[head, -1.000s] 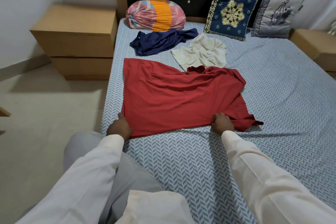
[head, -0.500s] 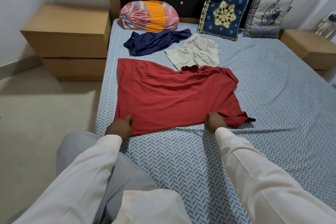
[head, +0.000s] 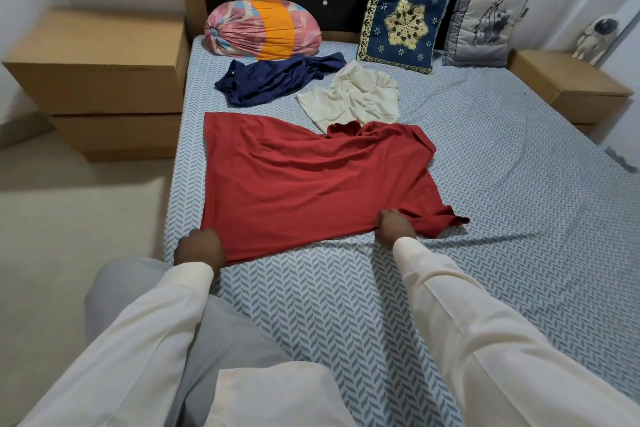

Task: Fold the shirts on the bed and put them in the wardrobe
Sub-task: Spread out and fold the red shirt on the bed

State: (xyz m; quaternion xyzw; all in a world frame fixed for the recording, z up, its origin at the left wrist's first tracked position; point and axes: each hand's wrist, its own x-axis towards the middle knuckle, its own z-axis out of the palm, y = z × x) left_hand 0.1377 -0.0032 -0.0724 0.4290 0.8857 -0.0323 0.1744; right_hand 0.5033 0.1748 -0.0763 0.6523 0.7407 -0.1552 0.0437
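Note:
A red shirt lies spread on the bed, which has a blue-grey patterned sheet. My left hand grips the shirt's near left edge. My right hand pinches the near edge further right, beside a sleeve that sticks out to the right. Beyond the red shirt lie a crumpled cream shirt and a crumpled navy shirt. No wardrobe is in view.
A pink and orange bolster, a blue embroidered cushion and a grey cushion lean at the dark headboard. Wooden bedside units stand at the left and right, the right one bearing a small astronaut figure.
Both hands have kept their hold on the red shirt's near edge, which has shifted slightly. My head has turned a little to the right, revealing the astronaut figure.

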